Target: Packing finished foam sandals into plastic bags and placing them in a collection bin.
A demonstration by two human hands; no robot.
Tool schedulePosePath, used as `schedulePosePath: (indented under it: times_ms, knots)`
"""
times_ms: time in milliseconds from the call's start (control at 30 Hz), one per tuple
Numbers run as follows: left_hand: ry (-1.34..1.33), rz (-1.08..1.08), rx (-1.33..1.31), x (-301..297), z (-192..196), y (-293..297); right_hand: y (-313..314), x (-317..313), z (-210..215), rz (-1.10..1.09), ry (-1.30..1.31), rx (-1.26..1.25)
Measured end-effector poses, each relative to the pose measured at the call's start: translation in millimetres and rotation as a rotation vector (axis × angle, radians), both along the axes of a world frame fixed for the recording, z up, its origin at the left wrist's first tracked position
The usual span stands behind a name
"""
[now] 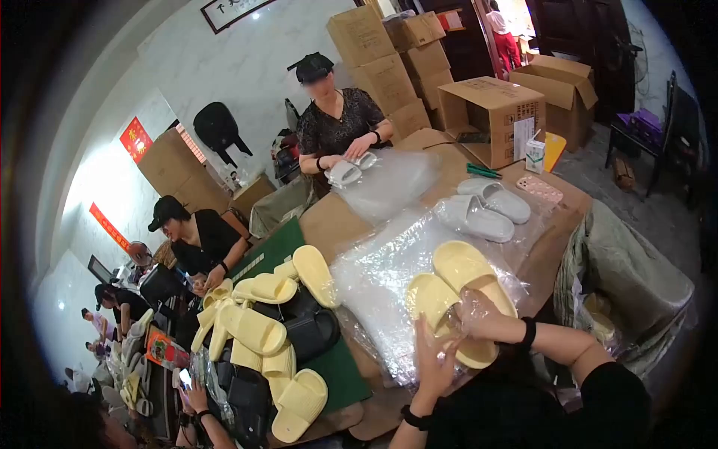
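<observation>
A pair of pale yellow slippers (462,262) lies over a stack of clear plastic bags (374,262) on the table in front of me. My left hand (434,361) grips the near end of the left slipper, fingers along its side. Bent over the same pair, my right hand (485,318) has its fingers around the strap area of the right slipper; the fingertips are partly hidden. Beyond them rests a pair of white slippers (486,209) on clear plastic. To the left, several loose yellow slippers (254,329) are heaped with black slippers (310,337).
Across the table a person (340,123) handles grey-white slippers (351,170) over plastic. Another person (196,243) works at the left. An open cardboard box (493,112) and a small white carton (535,156) stand at the far right. A covered sack (628,277) is beside the table. A hand with a phone (186,378) shows lower left.
</observation>
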State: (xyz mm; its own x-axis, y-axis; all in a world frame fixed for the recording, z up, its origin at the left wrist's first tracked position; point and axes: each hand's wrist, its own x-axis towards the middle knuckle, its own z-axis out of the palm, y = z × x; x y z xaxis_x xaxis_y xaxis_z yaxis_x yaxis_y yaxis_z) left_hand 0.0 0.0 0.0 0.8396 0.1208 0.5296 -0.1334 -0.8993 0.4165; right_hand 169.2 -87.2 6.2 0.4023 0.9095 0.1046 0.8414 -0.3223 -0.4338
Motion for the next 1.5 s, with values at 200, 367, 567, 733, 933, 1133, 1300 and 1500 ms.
schedulePosePath:
  times_ms: [200,367,567,733,933,1133,1300,1500]
  knots:
    - [0.036,0.277,-0.81,-4,-5,-10,14,-8,-14,-0.015,-0.344,0.407]
    - [-0.018,0.251,-0.815,-6,-24,-6,35,-12,7,-0.062,-0.198,0.255]
    - [-0.09,0.21,-1.262,-8,-44,7,51,-3,-6,-0.091,-0.25,0.153]
    - [-0.016,0.109,-1.23,-8,-47,19,69,-8,28,-0.058,-0.063,0.105]
    - [-0.084,0.14,-1.495,-4,-24,5,28,-7,-5,0.002,-0.308,0.143]
    - [-0.069,0.219,-1.64,-16,-37,20,-38,-10,8,0.011,0.302,0.256]
    - [-0.063,0.267,-1.454,-5,-37,11,-58,-1,9,0.071,0.534,0.119]
    - [0.024,0.125,-1.288,-2,-17,3,-44,12,-6,0.002,-0.048,0.426]
